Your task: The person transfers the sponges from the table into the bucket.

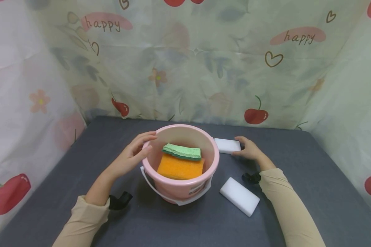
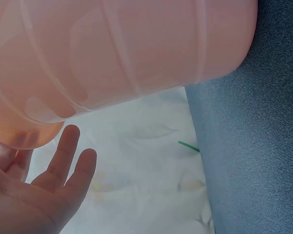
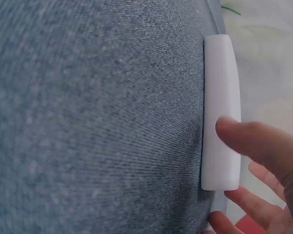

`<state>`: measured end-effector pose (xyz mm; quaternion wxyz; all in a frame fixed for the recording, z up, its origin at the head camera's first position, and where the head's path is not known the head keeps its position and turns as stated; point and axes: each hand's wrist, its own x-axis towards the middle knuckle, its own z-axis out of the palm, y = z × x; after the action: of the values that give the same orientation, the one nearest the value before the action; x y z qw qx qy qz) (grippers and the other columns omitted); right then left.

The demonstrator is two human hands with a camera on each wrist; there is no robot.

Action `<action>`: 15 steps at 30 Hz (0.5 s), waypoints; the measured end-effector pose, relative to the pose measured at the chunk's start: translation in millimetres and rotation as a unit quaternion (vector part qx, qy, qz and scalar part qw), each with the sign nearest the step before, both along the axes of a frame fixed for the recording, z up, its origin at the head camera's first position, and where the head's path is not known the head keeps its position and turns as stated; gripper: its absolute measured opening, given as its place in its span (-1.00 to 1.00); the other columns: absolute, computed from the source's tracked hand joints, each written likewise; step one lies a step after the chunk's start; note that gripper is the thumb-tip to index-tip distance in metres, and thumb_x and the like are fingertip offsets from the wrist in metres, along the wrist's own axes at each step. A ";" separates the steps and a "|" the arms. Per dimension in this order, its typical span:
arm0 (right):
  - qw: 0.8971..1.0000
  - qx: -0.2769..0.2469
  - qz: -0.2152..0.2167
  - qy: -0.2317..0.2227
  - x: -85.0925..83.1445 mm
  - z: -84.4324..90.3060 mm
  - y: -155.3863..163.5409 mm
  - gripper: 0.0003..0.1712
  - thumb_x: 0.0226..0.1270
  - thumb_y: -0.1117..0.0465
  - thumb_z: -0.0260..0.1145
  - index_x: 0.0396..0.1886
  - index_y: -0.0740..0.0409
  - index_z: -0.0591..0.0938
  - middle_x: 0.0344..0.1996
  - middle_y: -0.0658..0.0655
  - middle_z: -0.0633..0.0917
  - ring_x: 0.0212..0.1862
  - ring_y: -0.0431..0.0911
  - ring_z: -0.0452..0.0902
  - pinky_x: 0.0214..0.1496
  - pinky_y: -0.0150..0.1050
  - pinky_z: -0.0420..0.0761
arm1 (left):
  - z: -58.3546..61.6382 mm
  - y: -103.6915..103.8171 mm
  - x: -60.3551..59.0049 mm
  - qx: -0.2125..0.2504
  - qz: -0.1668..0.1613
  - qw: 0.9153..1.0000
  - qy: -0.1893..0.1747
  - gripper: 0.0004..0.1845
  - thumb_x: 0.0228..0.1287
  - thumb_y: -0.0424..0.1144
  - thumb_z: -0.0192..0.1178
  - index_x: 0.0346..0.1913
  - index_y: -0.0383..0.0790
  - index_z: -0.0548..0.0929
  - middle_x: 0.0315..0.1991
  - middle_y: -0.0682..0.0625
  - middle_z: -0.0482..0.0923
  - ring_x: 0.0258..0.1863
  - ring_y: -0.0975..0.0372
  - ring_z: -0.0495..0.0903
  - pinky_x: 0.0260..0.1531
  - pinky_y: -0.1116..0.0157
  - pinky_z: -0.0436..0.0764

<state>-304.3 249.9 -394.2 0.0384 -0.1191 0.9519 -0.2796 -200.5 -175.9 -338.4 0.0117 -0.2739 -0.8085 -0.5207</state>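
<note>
A pink bucket (image 1: 180, 187) stands upright on the dark table with its white handle hanging at the front. Inside lie an orange sponge (image 1: 180, 168) and, on top of it, a green sponge (image 1: 182, 151). My left hand (image 1: 131, 152) is at the bucket's left rim, fingers loosely spread and thumb overlapping the opening. Right of the bucket, a white sponge (image 1: 227, 145) lies flat on the table. My right hand (image 1: 248, 149) pinches its right end, with the thumb (image 3: 244, 136) on the near long side and the fingers toward the far side.
Another white sponge (image 1: 239, 196) lies slantwise nearer to me, in front of the right hand. The dark cloth-covered table (image 1: 179, 226) meets a printed curtain (image 1: 191, 85) at the back and sides. A black wrist mount (image 1: 120, 200) sticks out from the left sleeve.
</note>
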 end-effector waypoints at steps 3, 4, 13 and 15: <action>1.000 -0.001 -0.009 -0.002 0.9 -0.3 -0.1 -0.20 0.11 0.20 0.36 0.29 0.43 0.25 0.26 0.50 0.31 0.28 0.37 0.23 0.29 0.19 0.29 | -0.1 0.0 0.1 0.001 0.000 1.000 0.000 -0.58 0.39 -0.28 -0.05 0.28 -0.22 0.34 0.41 -0.10 0.11 0.34 -0.01 0.17 0.24 -0.11 0.28; 1.000 -0.003 -0.013 -0.004 1.4 -0.2 -0.2 -0.20 0.12 0.20 0.36 0.29 0.43 0.25 0.26 0.50 0.31 0.28 0.37 0.24 0.29 0.19 0.29 | -0.1 0.0 0.1 0.002 0.000 1.000 0.000 -0.58 0.39 -0.28 -0.05 0.28 -0.23 0.34 0.41 -0.10 0.11 0.34 -0.02 0.18 0.24 -0.12 0.28; 0.999 -0.016 -0.034 -0.024 2.4 0.8 0.5 -0.21 0.15 0.15 0.35 0.30 0.37 0.24 0.26 0.48 0.31 0.25 0.37 0.31 0.25 0.15 0.37 | -0.1 0.0 0.5 0.006 -0.004 1.000 -0.003 -0.58 0.40 -0.27 -0.06 0.28 -0.23 0.33 0.41 -0.12 0.10 0.34 -0.05 0.16 0.25 -0.16 0.27; 0.999 -0.017 -0.039 -0.024 2.5 1.4 0.8 -0.21 0.16 0.14 0.34 0.30 0.36 0.24 0.25 0.48 0.32 0.23 0.36 0.33 0.22 0.14 0.40 | -0.4 -0.1 0.3 0.007 -0.003 1.000 -0.006 -0.58 0.40 -0.27 -0.06 0.28 -0.23 0.33 0.41 -0.11 0.10 0.35 -0.04 0.16 0.25 -0.15 0.27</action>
<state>-301.8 250.8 -392.7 0.0483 -0.0756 0.9497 -0.3001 -200.2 -176.0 -338.8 0.0076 -0.2731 -0.8043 -0.5278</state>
